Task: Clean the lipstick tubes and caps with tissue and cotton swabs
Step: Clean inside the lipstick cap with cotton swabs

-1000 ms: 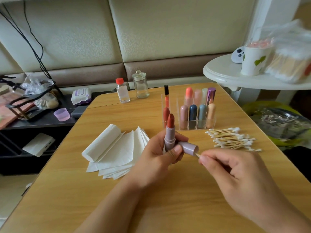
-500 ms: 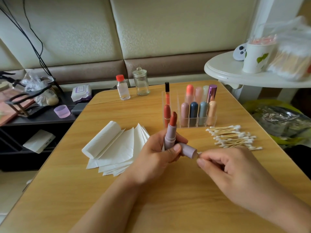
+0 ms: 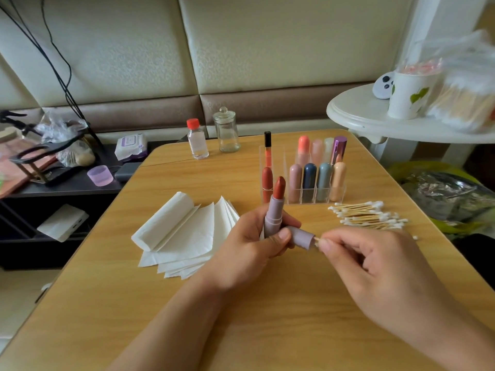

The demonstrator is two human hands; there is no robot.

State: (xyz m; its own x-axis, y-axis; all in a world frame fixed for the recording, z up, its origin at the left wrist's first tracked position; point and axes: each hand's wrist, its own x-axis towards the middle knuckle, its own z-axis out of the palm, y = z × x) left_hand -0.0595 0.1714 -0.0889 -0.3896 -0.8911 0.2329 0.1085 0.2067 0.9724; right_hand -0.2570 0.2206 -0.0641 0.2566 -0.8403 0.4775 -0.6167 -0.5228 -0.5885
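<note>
Padded cream and brown panels back a wooden table (image 3: 187, 303) where the cleaning is under way; the left hand (image 3: 246, 253) is clenched round two things at once, an open lipstick tube (image 3: 273, 214) held upright with its red bullet wound out, and its mauve cap (image 3: 301, 238) pinned sideways under the thumb, mouth toward the right; the right hand (image 3: 375, 271) pinches a cotton swab (image 3: 317, 239) whose tip sits at or just inside the cap's mouth.

Both plastic pieces look light, stiff and smooth, so likely slippery; the tube is best taken by its lower barrel, well below the soft bullet, which would smear or snap at a touch; the cap wants holding by its outer wall, leaving the opening free; the swab's thin wooden stick could bend or break if forced.

Just beside the left hand lies a fanned stack of tissues (image 3: 182, 236); behind the hands stands a clear acrylic organizer (image 3: 302, 188) of capped lipsticks, close enough that the raised bullet could brush it; a heap of cotton swabs (image 3: 369, 215) lies near the right hand; farther back stand a small red-capped bottle (image 3: 197, 140) and a lidded glass jar (image 3: 226, 131); a white side table (image 3: 375, 116) sits well apart on the right.
</note>
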